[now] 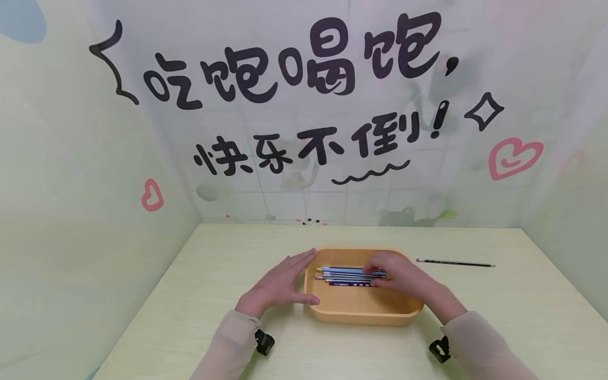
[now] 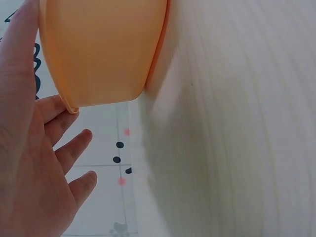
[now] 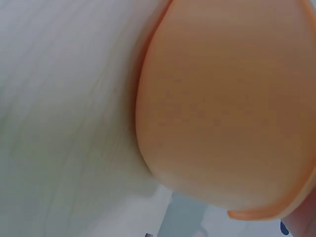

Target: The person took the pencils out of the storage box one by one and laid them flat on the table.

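An orange plastic tray rests on the table, with several blue and dark pencils lying side by side inside it. My right hand reaches over the tray's right side, its thumb and fingers curled round the right ends of the pencils. At the left end, my left hand has its fingers spread and touches the rim. The left wrist view shows the fingertips of that hand against the tray's edge. Mostly the tray's outer wall fills the right wrist view; the right fingers are hidden there.
A single dark pencil lies on the pale wooden table to the right of the tray. Behind the table hangs a printed backdrop with black characters, and similar panels stand at both sides.
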Tool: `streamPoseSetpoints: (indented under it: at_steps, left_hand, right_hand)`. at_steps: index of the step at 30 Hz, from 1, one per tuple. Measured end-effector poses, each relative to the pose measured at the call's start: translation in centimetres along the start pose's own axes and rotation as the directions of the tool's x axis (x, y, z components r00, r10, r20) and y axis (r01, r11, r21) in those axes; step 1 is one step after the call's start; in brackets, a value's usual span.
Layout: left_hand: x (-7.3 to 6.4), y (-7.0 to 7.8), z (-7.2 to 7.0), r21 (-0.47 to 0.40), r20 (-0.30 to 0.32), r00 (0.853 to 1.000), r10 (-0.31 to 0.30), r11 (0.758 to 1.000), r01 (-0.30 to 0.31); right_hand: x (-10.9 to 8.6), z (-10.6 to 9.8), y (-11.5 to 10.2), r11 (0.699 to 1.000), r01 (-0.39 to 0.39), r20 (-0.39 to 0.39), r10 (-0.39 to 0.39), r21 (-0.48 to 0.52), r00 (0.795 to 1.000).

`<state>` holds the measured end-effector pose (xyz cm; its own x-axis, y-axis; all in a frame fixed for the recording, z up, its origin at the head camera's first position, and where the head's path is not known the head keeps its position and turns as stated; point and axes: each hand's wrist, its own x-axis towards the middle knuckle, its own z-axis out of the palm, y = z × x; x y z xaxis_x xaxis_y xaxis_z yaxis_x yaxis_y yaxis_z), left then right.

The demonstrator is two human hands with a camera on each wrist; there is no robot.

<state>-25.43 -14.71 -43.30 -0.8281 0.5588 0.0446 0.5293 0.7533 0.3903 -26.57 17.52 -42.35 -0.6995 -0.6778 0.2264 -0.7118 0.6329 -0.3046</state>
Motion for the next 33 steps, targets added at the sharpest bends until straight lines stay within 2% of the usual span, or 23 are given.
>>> streamPoseSetpoints:
  at_steps: [7,17,23,33]
  left_hand:
    - [-0.1,0.0,0.1,0.0,-0.001,1.0,-0.001,1.0,0.001]
    - [-0.1,0.0,0.0,0.005,0.003,1.0,0.004,1.0,-0.004]
    - [0.1,-0.1,0.1,0.027,0.006,1.0,-0.007,1.0,0.007]
    - [0.0,-0.2,0.1,0.014,0.003,1.0,0.001,1.0,-0.001]
  right_hand:
    - [0.3,0.8,-0.2,1.0,0.02,-0.009,-0.02,0.002,1.0]
    - [0.6,1.4,-0.3,1.0,-0.01,0.016,0.01,0.007,1.0]
    - [0.7,1.5,-0.5,1.0,0.0,0.025,0.0,0.02,1.0]
    - [0.8,2.1,-0.5,0.997,-0.05,0.076,0.046,0.056,0.996]
